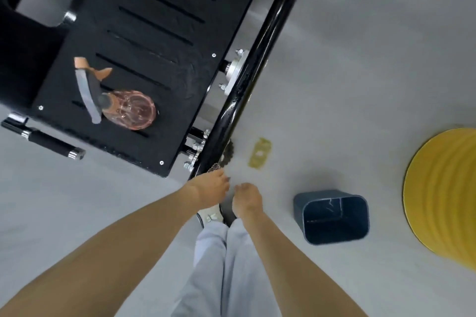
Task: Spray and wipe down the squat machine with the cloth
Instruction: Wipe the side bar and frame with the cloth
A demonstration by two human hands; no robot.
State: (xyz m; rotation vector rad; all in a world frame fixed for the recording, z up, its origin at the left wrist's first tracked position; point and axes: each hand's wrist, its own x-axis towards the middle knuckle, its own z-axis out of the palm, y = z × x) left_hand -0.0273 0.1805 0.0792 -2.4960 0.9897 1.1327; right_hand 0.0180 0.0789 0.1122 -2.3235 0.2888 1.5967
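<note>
The squat machine's black slotted footplate [144, 41] fills the upper left, and its glossy black frame tube [260, 49] runs diagonally down to my hands. A spray bottle [128, 108] with pink liquid and a grey trigger stands on the plate. My left hand [210, 190] lies over the lower end of the tube and holds a dark speckled cloth [215, 168], which pokes out past my fingertips. My right hand [247, 198] is just right of it, fingers curled downward; what is under them is hidden.
A dark blue waste bin [334, 216] lies tipped on the grey floor to the right. A large yellow ribbed cylinder [443, 193] stands at the right edge. A yellowish scrap [260, 153] lies on the floor. A black handle [49, 140] juts out at left. My legs are below.
</note>
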